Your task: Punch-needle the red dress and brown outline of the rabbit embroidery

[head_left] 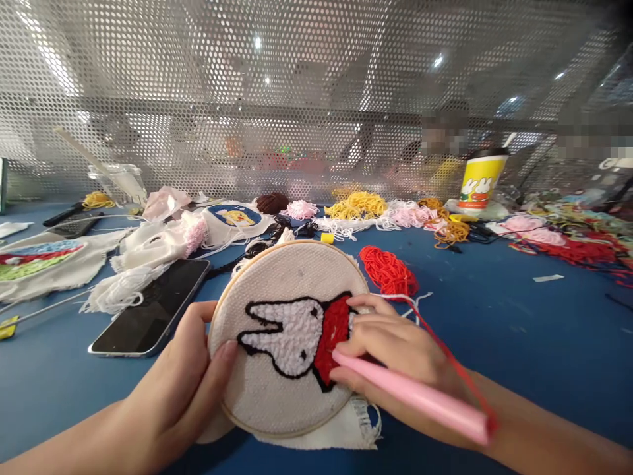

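Three or more colours of yarn are worked into a frayed cloth [34, 260], which is laid at the far left of the blue table [469, 290]. Beside it, white yarn [119, 290] is bunched near a dark-screened phone [153, 310] that is laid flat.

At the phone's right, the near-left rim of a round hoop [291, 243] is gripped by the left hand [192, 376], with the thumb pressed on the front. The hoop is held up in the middle, tilted so that its face is shown. On its stretched fabric [291, 274], a white rabbit figure [297, 330] is outlined in black, turned sideways (its ears are pointed left). Behind the hoop, brown yarn [271, 202] and yellow yarn [359, 205] are heaped farther back.

Just beyond the hoop's upper right, a bundle of red yarn [388, 270] is placed. A pink tool [415, 396] is pinched in the fingers of the right hand [405, 349], its narrow end brought to the figure's red part [332, 336]. A red strand [457, 366] is trailed over that hand to the tool's wide end. Farther right, a yellow cup [482, 183] is stood upright at the back, and a red tangle [588, 249] is spread beyond it.
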